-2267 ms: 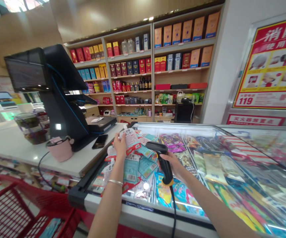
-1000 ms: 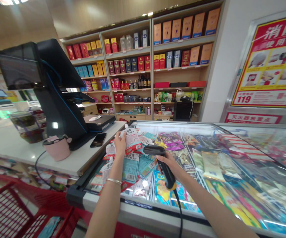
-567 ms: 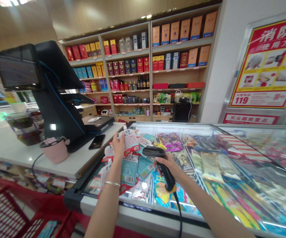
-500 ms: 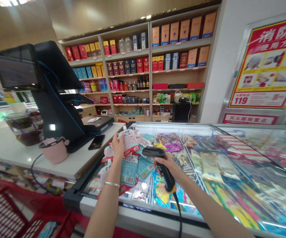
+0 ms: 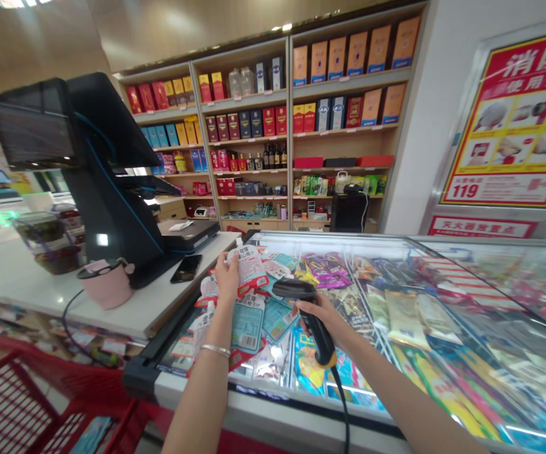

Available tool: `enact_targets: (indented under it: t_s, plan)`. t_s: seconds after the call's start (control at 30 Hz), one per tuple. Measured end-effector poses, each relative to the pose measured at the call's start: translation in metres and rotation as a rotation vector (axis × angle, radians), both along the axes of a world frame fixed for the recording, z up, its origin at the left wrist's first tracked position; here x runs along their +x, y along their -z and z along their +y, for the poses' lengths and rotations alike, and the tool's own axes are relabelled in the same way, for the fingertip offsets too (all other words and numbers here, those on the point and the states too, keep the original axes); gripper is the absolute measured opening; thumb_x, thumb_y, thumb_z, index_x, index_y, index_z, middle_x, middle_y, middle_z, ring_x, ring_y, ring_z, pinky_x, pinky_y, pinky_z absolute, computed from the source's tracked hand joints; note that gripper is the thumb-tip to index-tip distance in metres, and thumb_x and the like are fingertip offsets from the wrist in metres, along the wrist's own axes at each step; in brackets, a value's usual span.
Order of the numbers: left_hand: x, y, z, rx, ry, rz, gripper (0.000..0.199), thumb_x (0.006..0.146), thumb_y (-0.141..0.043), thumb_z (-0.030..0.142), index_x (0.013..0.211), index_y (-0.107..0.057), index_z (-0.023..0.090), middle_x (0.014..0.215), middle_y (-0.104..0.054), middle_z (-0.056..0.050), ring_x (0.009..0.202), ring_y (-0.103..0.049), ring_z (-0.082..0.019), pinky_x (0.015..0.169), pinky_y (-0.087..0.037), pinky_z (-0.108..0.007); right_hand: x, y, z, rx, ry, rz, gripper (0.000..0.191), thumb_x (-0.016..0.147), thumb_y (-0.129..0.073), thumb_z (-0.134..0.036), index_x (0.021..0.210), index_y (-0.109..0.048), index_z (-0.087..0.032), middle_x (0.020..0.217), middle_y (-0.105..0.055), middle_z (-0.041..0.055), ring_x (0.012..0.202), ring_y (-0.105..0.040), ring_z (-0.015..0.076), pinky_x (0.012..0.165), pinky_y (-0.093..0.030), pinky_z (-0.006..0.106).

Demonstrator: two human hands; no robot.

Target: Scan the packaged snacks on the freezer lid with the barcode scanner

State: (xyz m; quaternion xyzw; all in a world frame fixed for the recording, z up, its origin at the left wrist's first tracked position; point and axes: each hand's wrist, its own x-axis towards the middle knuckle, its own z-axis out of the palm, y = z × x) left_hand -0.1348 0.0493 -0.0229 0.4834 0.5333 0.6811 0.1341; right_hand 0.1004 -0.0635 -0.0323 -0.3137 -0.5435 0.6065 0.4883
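My left hand [image 5: 227, 275] is closed on a white and red spouted drink pouch [image 5: 250, 268], its spout pointing up. Below and around it, more drink pouches [image 5: 247, 325] lie in a loose pile on the freezer's glass top, some with pale blue backs and barcodes facing up. My right hand [image 5: 319, 313] grips a black barcode scanner [image 5: 318, 334] by its handle, fingers wrapped round it. The scanner's head points left, over the pile and near the held pouch. A black cable hangs from the base of its handle.
A chest freezer [image 5: 311, 407] with packaged goods under glass spans the front. On the left counter [image 5: 150, 309] stand a checkout terminal [image 5: 112, 176], a phone [image 5: 186, 268] and a pink cup [image 5: 106, 284]. A red shopping cart [image 5: 55, 378] is at lower left. Boxed goods fill the back shelves [image 5: 249, 145].
The view has shifted very slightly. Both hands keep their hold on the pouch and the scanner, with hardly any movement.
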Motion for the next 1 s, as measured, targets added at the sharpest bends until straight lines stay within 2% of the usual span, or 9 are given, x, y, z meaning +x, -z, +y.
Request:
enact_targets:
  t_s: [0.33, 0.73, 1.0]
  plan:
    - [-0.0002, 0.0008, 0.0020, 0.016, -0.004, 0.006, 0.031, 0.079, -0.054, 0.050, 0.081, -0.054, 0.020, 0.055, -0.041, 0.006, 0.047, -0.035, -0.009, 0.048, -0.030, -0.023, -0.0009, 0.0005, -0.0010, -0.018, 0.005, -0.006, 0.038, 0.066, -0.073, -0.041, 0.090, -0.058, -0.015, 0.086, -0.071, 0.0090, 0.040, -0.053, 0.0095, 0.036, -0.041, 0.023]
    - [-0.0034, 0.0056, 0.0075, 0.027, -0.032, 0.037, 0.034, 0.079, -0.053, 0.054, 0.084, -0.057, 0.020, 0.059, -0.048, 0.003, 0.055, -0.046, -0.013, 0.053, -0.036, -0.024, -0.0009, -0.0006, -0.0023, -0.011, 0.004, 0.015, 0.033, 0.067, -0.071, -0.038, 0.087, -0.056, -0.016, 0.073, -0.069, 0.0058, 0.040, -0.052, 0.0101, 0.036, -0.040, 0.023]
    - [-0.0043, 0.0072, 0.0084, 0.021, -0.033, 0.058, 0.036, 0.079, -0.052, 0.055, 0.086, -0.057, 0.020, 0.060, -0.049, 0.003, 0.055, -0.046, -0.013, 0.054, -0.036, -0.024, -0.0013, -0.0017, -0.0034, -0.008, 0.003, -0.003, 0.030, 0.067, -0.071, -0.039, 0.080, -0.057, -0.015, 0.061, -0.065, 0.0019, 0.036, -0.050, 0.0095, 0.034, -0.039, 0.022]
